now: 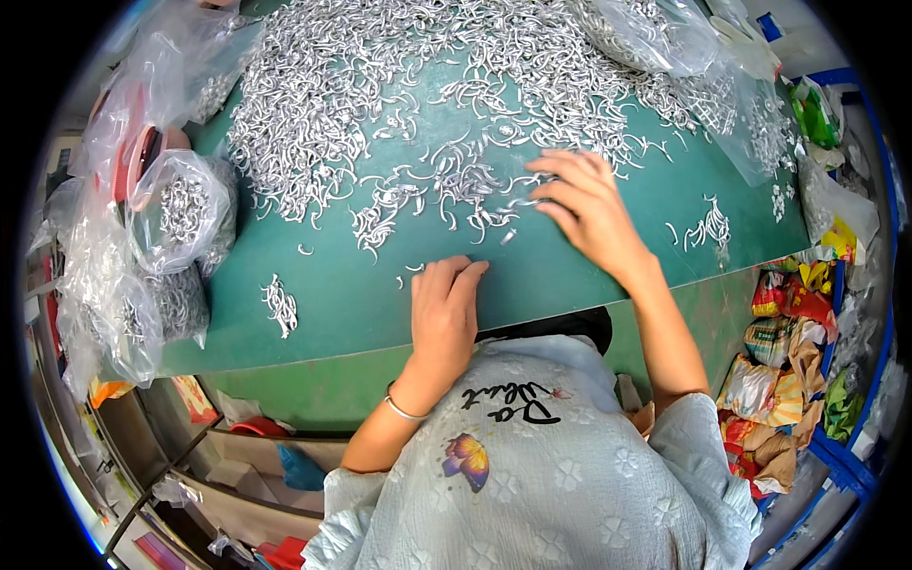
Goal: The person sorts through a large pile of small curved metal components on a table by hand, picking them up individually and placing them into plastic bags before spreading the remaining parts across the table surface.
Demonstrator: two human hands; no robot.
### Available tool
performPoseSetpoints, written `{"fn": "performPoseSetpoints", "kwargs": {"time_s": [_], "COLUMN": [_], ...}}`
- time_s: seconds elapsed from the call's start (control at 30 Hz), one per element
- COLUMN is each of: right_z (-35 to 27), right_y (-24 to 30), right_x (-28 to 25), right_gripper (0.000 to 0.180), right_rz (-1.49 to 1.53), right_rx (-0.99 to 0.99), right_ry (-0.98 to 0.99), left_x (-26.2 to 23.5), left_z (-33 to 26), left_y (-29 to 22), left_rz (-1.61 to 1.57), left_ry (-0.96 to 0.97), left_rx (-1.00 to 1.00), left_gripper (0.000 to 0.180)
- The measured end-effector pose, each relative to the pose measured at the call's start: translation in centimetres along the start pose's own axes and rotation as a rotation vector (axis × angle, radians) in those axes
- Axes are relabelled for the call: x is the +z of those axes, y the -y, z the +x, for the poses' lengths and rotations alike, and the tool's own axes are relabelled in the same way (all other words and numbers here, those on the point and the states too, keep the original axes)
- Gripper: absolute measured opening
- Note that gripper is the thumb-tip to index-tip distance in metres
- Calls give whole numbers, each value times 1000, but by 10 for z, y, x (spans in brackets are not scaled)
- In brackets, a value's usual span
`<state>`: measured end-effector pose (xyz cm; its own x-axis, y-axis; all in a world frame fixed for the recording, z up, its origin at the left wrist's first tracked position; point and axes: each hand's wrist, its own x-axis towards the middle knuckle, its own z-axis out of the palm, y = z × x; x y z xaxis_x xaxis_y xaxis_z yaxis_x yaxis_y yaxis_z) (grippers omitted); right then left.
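- Head view: crumpled snack wrappers in red, yellow, orange and green (pixel 781 380) are heaped at the right edge, below the green surface (pixel 380 304), beside a blue frame (pixel 836 456).
- More green and yellow packets (pixel 815 114) lie at the upper right, past the surface's edge.
- Clear plastic bags filled with small silver metal hooks (pixel 180 214) are piled on the left side of the surface; one of them lies against a red roll (pixel 142 157).
- Another clear bag of the same metal pieces (pixel 655 33) sits at the top right, partly on the big pile.
- A wide pile of loose curved silver metal hooks (pixel 399 95) covers the far half of the surface, thinning toward the person.
- Two little separate clusters lie apart: one near the left (pixel 280 304), one at the right (pixel 711 228).
- The left hand (pixel 445 304) rests flat, palm down, fingers loosely together, on bare surface; it grips nothing, and a thin bracelet (pixel 404 410) circles its wrist.
- The right hand (pixel 587 209) is spread open, palm down, fingertips touching the hooks at the pile's near edge; whether any piece is pinched cannot be told.
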<state>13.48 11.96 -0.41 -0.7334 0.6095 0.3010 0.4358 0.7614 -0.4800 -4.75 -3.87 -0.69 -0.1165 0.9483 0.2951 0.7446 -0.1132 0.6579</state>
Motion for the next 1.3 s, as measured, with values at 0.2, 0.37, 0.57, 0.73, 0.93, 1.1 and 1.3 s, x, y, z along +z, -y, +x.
{"fn": "performPoseSetpoints", "kwargs": {"time_s": [0.2, 0.37, 0.57, 0.73, 0.93, 1.1, 1.3], "right_z": [9, -7, -15, 15, -5, -44, -63], "right_y": [27, 39, 20, 20, 22, 42, 31], "right_x": [0, 9, -13, -2, -13, -3, -4], "right_gripper": [32, 39, 14, 16, 14, 21, 23], "right_rz": [-51, -64, -42, -277, -116, -11, 92], "right_rx": [100, 6, 170, 199, 102, -128, 90], "right_ry": [-123, 158, -243, -141, -101, 81, -224], "left_x": [-1, -1, 4, 10, 4, 6, 7], "left_z": [0, 1, -4, -3, -5, -1, 0], "left_y": [0, 0, 0, -7, -4, -9, -15], "left_rz": [-6, -7, -54, -60, -45, -74, -72], "left_ry": [14, 14, 36, 114, 62, 28, 17], "left_rx": [10, 5, 55, 100, 27, -47, -84], "left_gripper": [25, 25, 35, 35, 26, 25, 27]}}
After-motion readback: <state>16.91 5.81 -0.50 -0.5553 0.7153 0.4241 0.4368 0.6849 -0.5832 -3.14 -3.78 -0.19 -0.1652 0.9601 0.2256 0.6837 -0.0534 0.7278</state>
